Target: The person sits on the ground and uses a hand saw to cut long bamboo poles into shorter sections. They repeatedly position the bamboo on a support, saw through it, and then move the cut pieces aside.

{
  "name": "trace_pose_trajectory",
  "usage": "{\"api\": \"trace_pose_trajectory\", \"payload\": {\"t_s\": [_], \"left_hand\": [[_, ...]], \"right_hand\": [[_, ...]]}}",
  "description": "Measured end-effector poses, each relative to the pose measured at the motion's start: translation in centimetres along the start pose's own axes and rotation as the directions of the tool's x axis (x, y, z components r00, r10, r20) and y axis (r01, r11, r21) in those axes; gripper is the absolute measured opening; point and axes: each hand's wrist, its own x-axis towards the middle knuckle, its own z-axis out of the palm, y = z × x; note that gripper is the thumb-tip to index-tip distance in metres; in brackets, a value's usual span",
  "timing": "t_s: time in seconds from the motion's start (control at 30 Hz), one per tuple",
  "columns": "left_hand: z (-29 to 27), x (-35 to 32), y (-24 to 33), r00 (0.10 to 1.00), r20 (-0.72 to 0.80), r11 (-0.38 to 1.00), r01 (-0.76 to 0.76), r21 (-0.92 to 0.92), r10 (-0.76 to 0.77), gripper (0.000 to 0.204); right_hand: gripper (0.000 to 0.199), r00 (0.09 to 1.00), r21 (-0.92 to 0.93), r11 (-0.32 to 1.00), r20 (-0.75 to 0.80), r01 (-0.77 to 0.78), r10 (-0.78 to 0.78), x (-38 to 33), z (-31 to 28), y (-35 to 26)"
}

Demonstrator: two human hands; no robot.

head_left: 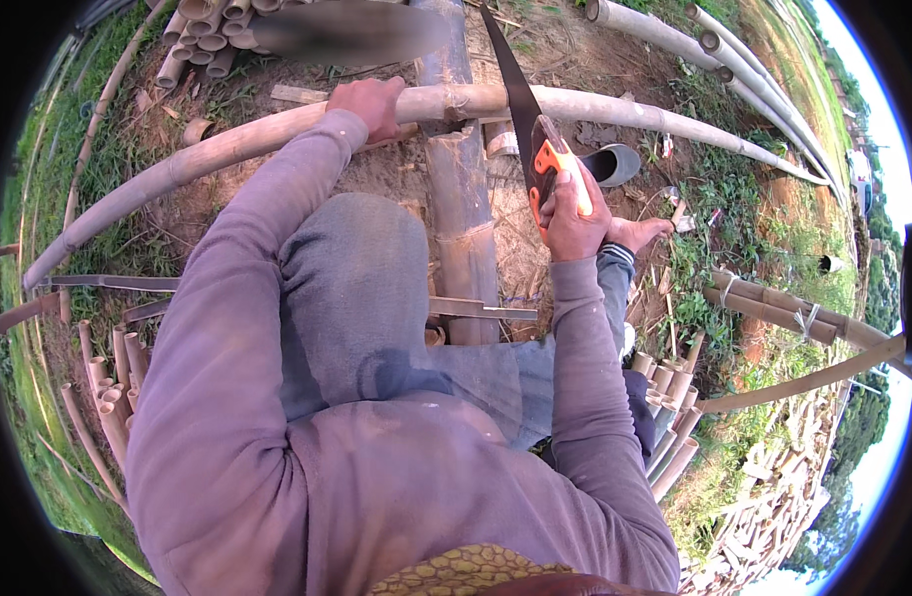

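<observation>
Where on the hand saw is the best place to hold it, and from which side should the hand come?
Grip the hand saw by its orange handle, coming from the near end. The dark toothed blade tapers away across the bamboo pole; the right hand wraps that handle.

Daylit outdoor ground (565, 60) of dirt and grass (744, 189).

— We press our left hand (371, 104) down on the long pale bamboo pole (227, 144) lying across the upright bamboo post (461, 214).

— And our right hand (573, 214) grips the orange-handled hand saw (535, 139), its dark blade crossing that pole (cut bamboo sections (208, 35) stacked beyond).
</observation>
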Motion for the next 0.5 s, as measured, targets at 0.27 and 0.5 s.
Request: {"api": "trace_pose_trajectory", "payload": {"t_s": [0.27,0.5], "left_hand": [[0.0,-0.4,-0.3,1.0,0.03,1.0,0.003,0.019,-0.004,0.057],[0.4,0.4,0.2,1.0,-0.001,1.0,-0.002,0.012,0.002,0.052]], "right_hand": [[0.06,1.0,-0.231,0.973,-0.014,-0.03,0.027,-17.0,-9.9,-1.7],[0.036,0.999,0.035,0.999,0.021,-0.04,0.04,0.7,0.6,-1.2]]}}
